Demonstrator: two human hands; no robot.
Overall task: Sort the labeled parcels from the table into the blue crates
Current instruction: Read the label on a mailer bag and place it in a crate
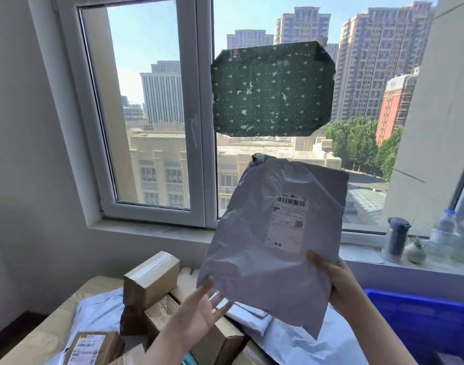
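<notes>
At centre right of the frame, the right hand (338, 283) is gripping the crumpled grey plastic mailer bag (265, 246) by its lower edge, and the left hand (199, 309) is hovering spread-fingered, holding nothing. Steadying the limp bag (label facing up) is looking wisest before choosing the blue plastic crate (420, 320) at lower right.

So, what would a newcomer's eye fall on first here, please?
A crinkled grey plastic mailer bag dominates the centre, gripped at its lower right edge by the right hand, the open left hand beside its lower left corner. Above, a dark green patterned sheet covers part of the window; taped brown cardboard boxes pile up lower left.
</notes>
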